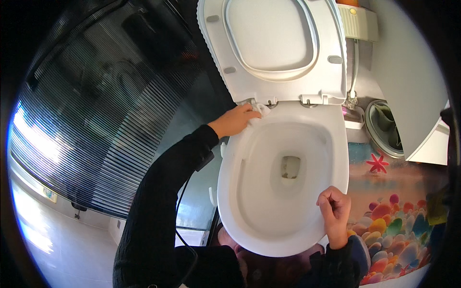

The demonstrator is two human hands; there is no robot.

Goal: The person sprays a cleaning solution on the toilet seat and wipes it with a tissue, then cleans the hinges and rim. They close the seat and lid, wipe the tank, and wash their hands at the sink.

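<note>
My left hand (234, 119) presses a crumpled white wipe (262, 110) onto the rear left of the white toilet bowl's rim (230, 187), close to a seat hinge (272, 102). Over the bowl's right front rim, my right hand (335, 210) is curled with its fingers closed; nothing shows in it. The toilet seat (326, 39) and lid (270, 36) are raised at the back. A little water (290, 167) stands in the drain, with brownish marks at its edge.
Left of the toilet is a ribbed glass partition (144, 111). A pebble-printed floor mat (392, 230) lies to the right. Behind it are a round metal-rimmed container (385, 127), a small white tray (354, 120) and a white cabinet (410, 82). A black cable (179, 212) hangs along my left sleeve.
</note>
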